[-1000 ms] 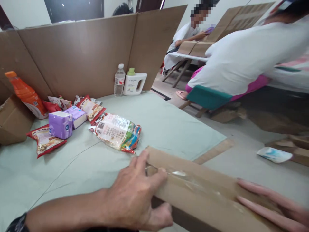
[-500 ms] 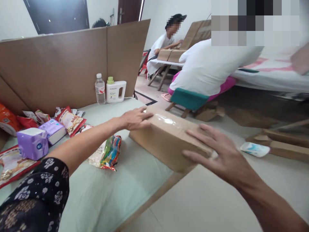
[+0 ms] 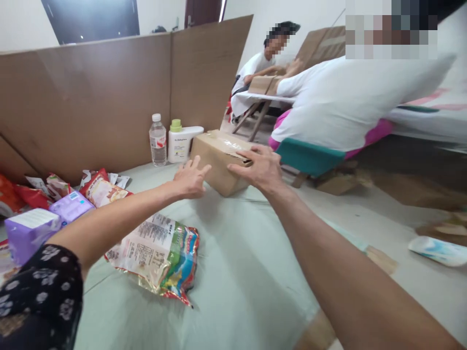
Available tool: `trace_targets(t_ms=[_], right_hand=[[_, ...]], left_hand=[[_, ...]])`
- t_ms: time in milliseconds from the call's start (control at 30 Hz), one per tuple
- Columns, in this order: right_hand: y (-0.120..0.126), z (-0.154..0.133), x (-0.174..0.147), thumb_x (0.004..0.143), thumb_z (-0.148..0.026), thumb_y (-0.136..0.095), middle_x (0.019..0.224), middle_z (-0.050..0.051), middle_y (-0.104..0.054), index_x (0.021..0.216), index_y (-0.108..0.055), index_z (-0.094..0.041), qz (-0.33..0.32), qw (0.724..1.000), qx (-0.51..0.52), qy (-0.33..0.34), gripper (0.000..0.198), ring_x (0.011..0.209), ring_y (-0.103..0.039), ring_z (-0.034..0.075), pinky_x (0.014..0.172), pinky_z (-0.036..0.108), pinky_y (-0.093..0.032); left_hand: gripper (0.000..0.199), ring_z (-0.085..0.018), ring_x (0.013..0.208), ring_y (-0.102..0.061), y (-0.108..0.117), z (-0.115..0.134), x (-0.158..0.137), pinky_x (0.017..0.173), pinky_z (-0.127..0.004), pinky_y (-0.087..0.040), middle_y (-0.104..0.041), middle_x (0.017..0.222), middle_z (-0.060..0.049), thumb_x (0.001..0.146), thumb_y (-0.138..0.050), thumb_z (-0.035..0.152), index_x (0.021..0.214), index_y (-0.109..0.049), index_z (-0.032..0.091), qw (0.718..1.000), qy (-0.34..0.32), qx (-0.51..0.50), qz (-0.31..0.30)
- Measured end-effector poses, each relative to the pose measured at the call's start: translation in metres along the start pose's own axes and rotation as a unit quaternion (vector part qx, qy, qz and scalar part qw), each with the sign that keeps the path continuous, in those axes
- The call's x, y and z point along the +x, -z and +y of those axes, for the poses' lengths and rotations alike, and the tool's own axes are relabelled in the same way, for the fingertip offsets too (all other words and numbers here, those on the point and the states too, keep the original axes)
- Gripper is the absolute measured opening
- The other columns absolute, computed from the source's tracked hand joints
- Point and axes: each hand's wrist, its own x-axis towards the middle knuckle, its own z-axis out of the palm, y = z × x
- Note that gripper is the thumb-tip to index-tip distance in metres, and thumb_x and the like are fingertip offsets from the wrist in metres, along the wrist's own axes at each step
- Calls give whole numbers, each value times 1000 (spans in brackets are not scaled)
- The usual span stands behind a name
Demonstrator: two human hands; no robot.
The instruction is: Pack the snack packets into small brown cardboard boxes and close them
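Note:
A taped cardboard box (image 3: 222, 167) sits at the far right of the pale green cloth-covered surface, next to a white bottle with a green cap (image 3: 180, 146). My right hand (image 3: 260, 167) grips the box's near right end, thumb on the front face and fingers over the top edge. Just left of the box's front face is my left hand (image 3: 191, 177), open with fingers spread; I cannot tell whether it touches the cardboard. A colourful snack bag (image 3: 156, 257) lies flat below my left forearm.
A clear water bottle (image 3: 158, 141) stands before the tall cardboard panel (image 3: 109, 97). Purple tissue packs (image 3: 32, 233) and red snack bags (image 3: 104, 187) lie at left. To the right, a person in white (image 3: 335, 107) sits on a green stool (image 3: 310, 155); another works behind.
The box has moved away from me and left, up beside the white bottle, with my right hand following it. My left hand has come off the box's top. The view has shifted.

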Motion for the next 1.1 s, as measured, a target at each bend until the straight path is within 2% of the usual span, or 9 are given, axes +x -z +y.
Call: trace_targets(t_ms=[167, 233, 300, 433, 600, 733, 833, 1000, 1100], right_hand=[[14, -6, -13, 79, -79, -62, 140, 29, -57, 139, -64, -8, -1, 1000, 18, 25, 93, 134, -50, 47, 108, 59, -40], [20, -5, -37, 79, -86, -56, 142, 36, -53, 146, -54, 2, 87, 995, 35, 19, 111, 139, -45, 50, 111, 60, -38], [19, -5, -73, 80, -85, -60, 135, 33, -61, 146, -57, -4, 146, 987, 71, 17, 104, 134, -53, 48, 109, 59, -43], [5, -26, -163, 84, -73, -65, 128, 15, -71, 125, -73, -40, -58, 979, 190, -53, 53, 102, -73, 41, 75, 54, -59], [-13, -110, -239, 79, -75, -64, 117, 10, -75, 119, -73, -42, -194, 935, 285, -82, 53, 111, -70, 46, 93, 63, -57], [-25, -191, -264, 78, -78, -61, 131, 12, -69, 127, -68, -27, -239, 916, 316, -62, 71, 124, -63, 44, 111, 62, -47], [-30, -233, -286, 78, -79, -59, 147, 16, -57, 141, -57, -17, -272, 897, 348, -36, 89, 138, -51, 42, 118, 60, -38], [-31, -258, -312, 77, -82, -55, 152, 20, -50, 153, -43, -10, -244, 894, 368, -73, 105, 140, -47, 40, 119, 54, -36], [-30, -260, -311, 74, -83, -55, 147, 22, -54, 149, -48, -6, -232, 901, 356, -89, 108, 137, -49, 40, 116, 50, -39]], left_hand=[[59, -38, 156, -29, 15, -27, -112, 124, -58, -30, -31, 167, -20, 86, -68, 21, 143, -54, 18, 1000, -24, -15, 10], [52, -38, 152, -36, 14, -38, -176, 122, -59, -33, -38, 162, -23, 87, -65, 22, 139, -58, 16, 997, -35, -36, 67], [47, -37, 149, -42, 6, -46, -246, 121, -58, -38, -45, 156, -25, 88, -62, 21, 134, -61, 14, 990, -32, -64, 123], [41, -35, 145, -48, -22, -45, -385, 116, -57, -45, -52, 153, -21, 86, -60, 15, 127, -66, 18, 973, 107, -96, 183], [34, -34, 141, -53, -35, -36, -502, 112, -56, -50, -57, 149, -18, 90, -59, 20, 122, -70, 22, 933, 269, -94, 218], [33, -31, 136, -57, -11, -58, -547, 111, -51, -52, -60, 146, -16, 90, -58, 26, 120, -71, 22, 905, 332, -24, 265], [41, -33, 139, -53, 19, -103, -562, 117, -54, -44, -56, 149, -19, 89, -58, 28, 127, -66, 16, 869, 392, 16, 300], [55, -35, 149, -38, 65, -208, -549, 126, -51, -31, -44, 157, -22, 89, -62, 22, 141, -54, 9, 804, 496, 65, 321], [55, -37, 149, -38, 83, -257, -526, 122, -57, -34, -44, 157, -20, 93, -68, 27, 144, -51, 12, 793, 532, 76, 286]])
